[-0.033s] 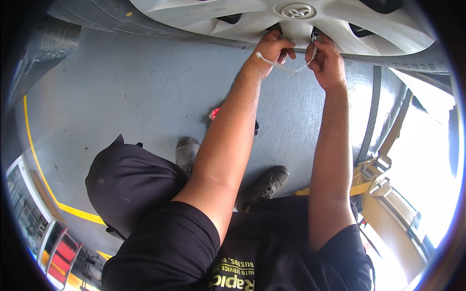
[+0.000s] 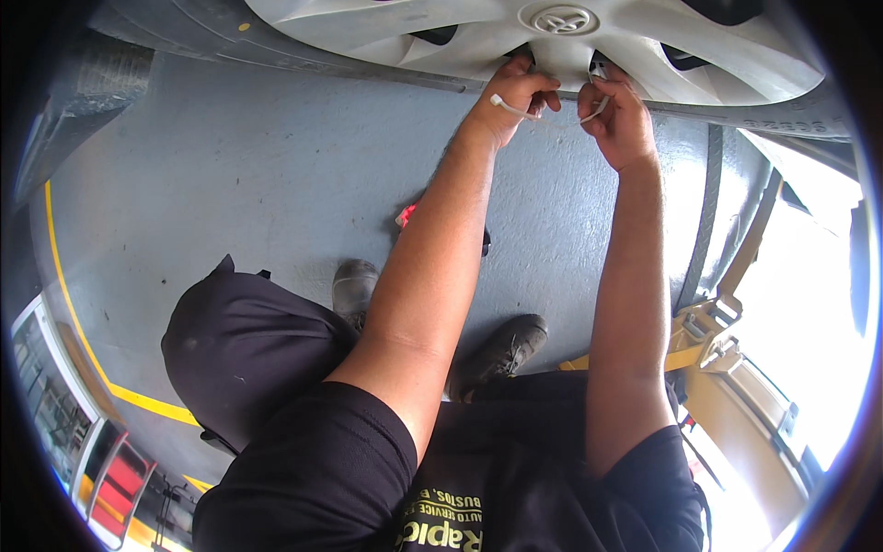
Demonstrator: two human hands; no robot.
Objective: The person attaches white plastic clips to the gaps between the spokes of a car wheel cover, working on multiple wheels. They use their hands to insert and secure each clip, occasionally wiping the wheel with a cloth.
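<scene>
Both hands work at the lower edge of a silver wheel cover (image 2: pixel 478 46) on a car tire (image 2: pixel 368 72). My left hand (image 2: pixel 517 97) is curled, its foremost fingertips hidden in a gap between the spokes. What they grip there cannot be seen. Close by my right hand (image 2: pixel 621 120), at the neighboring gap, fingers and thumb pinch a thin white cable tie (image 2: pixel 596 112). The tie's blocky head lies over the left hand near the wrist. Its middle, between the hands, is hard to make out.
On the grey floor (image 2: pixel 258 156) a small red item (image 2: pixel 406 214) lies partly behind my left forearm. My boots (image 2: pixel 515 345) are below. A yellow lift arm (image 2: pixel 694 345) stands at the right, a red cabinet (image 2: pixel 120 483) at the lower left.
The cable tie has shifted: its drooping middle no longer shows as one clear arc, and its head sits slightly higher and further right. Both hands stay nearly in place.
</scene>
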